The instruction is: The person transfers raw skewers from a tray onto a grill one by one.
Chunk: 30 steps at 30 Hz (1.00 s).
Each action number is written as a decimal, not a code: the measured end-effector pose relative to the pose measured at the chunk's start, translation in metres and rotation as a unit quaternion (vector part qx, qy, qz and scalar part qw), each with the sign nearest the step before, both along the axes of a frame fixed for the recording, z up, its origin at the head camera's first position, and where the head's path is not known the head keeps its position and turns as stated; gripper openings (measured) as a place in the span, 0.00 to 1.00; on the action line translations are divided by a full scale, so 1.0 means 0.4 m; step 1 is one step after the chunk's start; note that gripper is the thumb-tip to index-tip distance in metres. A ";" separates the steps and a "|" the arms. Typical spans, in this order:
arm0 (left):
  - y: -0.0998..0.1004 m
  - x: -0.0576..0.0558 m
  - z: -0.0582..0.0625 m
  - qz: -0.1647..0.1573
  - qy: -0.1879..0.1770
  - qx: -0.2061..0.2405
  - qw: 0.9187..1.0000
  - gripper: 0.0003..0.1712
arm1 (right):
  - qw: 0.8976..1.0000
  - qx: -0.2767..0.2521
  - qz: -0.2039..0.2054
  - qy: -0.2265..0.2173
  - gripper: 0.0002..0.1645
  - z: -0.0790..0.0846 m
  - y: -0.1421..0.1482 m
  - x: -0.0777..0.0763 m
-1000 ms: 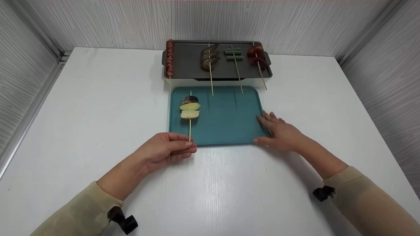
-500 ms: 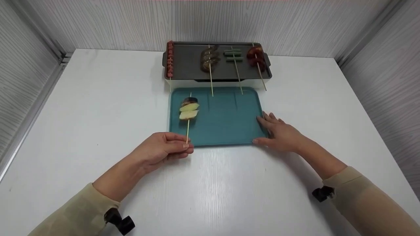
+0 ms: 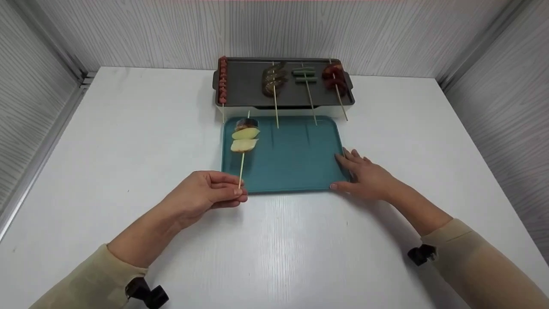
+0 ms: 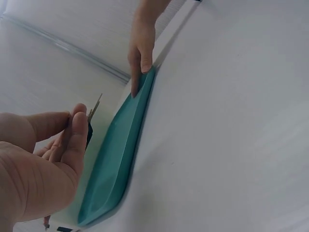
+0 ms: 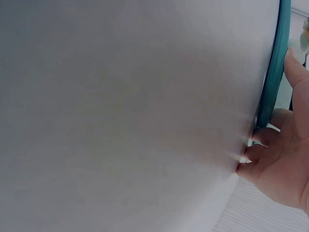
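Observation:
My left hand pinches the lower end of a food skewer between thumb and fingers. The skewer carries pale yellow pieces and a dark brown piece at its far end. It is held above the left part of a teal tray, with a shadow below. In the left wrist view, the fingers largely hide the skewer; a bit of the stick shows past them. My right hand rests at the tray's front right corner, fingers along the right edge and thumb at the front rim. The right wrist view shows the thumb touching the teal rim.
Behind the tray stands a dark grill plate on a white base. On it lie a red skewer, a shrimp-like skewer, a green skewer and a dark red skewer. Several sticks overhang its front edge. Pale panels enclose the table.
My left hand has drawn slightly left and raised the skewer off the tray, tilting it a little. The right hand stays at the tray's corner. The head view has shifted slightly.

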State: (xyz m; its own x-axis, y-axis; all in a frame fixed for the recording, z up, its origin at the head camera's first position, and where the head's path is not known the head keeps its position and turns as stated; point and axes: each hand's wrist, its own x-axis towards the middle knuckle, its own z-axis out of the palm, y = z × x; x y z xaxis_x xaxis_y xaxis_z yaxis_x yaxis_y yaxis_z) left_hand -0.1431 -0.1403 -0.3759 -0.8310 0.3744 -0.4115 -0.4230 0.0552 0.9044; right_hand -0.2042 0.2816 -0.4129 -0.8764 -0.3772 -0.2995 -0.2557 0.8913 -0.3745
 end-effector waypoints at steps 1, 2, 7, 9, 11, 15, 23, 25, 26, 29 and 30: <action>-0.001 -0.001 0.005 -0.001 0.004 -0.002 1.000 0.25 | 1.000 0.000 -0.001 -0.001 0.61 0.000 0.001 0.000; -0.002 -0.003 0.010 -0.002 0.007 -0.003 1.000 0.24 | 1.000 0.001 -0.001 -0.001 0.61 0.000 0.001 0.001; -0.003 -0.011 0.031 -0.005 0.006 0.001 1.000 0.21 | 1.000 0.003 -0.001 0.000 0.61 -0.001 0.002 0.000; -0.002 -0.011 0.035 -0.007 0.003 0.000 1.000 0.20 | 1.000 0.003 -0.001 0.001 0.61 -0.001 0.002 0.000; -0.002 -0.008 0.037 -0.009 0.003 -0.003 1.000 0.20 | 1.000 0.002 -0.001 0.000 0.61 0.000 0.001 0.000; -0.004 0.002 0.044 -0.015 0.010 -0.008 1.000 0.21 | 1.000 0.000 -0.002 -0.003 0.61 0.005 -0.003 0.001; -0.009 -0.010 0.071 -0.011 0.029 -0.014 0.999 0.20 | 1.000 -0.001 0.005 0.005 0.60 0.011 -0.003 0.000; -0.008 -0.026 0.078 -0.007 0.034 -0.018 0.999 0.20 | 1.000 0.000 0.007 0.008 0.60 0.009 -0.003 0.000; -0.008 -0.037 0.080 -0.007 0.037 -0.021 0.999 0.20 | 1.000 0.001 0.008 0.009 0.60 0.008 -0.003 0.001; -0.006 -0.071 0.087 -0.005 0.043 -0.032 0.999 0.20 | 1.000 0.004 0.006 0.008 0.61 0.004 -0.003 0.001; -0.004 -0.083 0.089 -0.004 0.044 -0.034 0.998 0.20 | 1.000 0.005 0.006 0.007 0.61 0.003 -0.004 0.002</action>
State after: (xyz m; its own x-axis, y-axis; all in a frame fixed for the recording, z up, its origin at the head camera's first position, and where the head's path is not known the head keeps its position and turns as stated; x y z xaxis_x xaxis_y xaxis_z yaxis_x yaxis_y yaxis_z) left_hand -0.1762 -0.1419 -0.3404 -0.8625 0.3543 -0.3614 -0.3412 0.1204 0.9322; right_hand -0.2036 0.2800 -0.4115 -0.8763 -0.3843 -0.2907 -0.2709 0.8918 -0.3624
